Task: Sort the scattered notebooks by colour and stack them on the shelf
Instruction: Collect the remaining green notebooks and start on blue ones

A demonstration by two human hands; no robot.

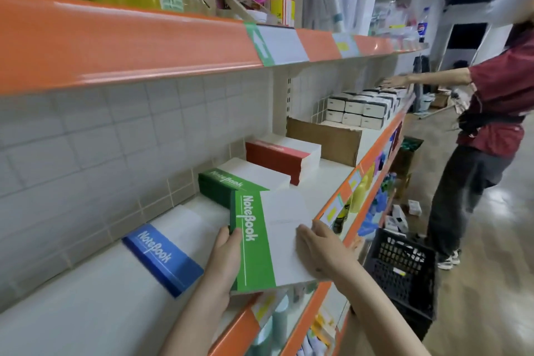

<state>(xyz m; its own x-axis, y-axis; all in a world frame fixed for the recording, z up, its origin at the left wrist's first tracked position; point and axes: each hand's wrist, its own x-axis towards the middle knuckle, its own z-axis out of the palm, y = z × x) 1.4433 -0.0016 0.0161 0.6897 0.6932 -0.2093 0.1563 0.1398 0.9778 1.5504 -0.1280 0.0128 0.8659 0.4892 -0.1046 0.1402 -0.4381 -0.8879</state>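
Observation:
I hold a green-and-white notebook over the front of the white shelf. My left hand grips its green spine edge, thumb on the cover. My right hand lies on the white right side, fingers curled round that edge. Behind it on the shelf stands a green notebook stack. A red stack lies further right and a blue stack to the left.
A cardboard divider and white boxes sit further along the shelf. Another person in a red shirt reaches onto the shelf at right. A black crate stands on the floor. The orange upper shelf overhangs.

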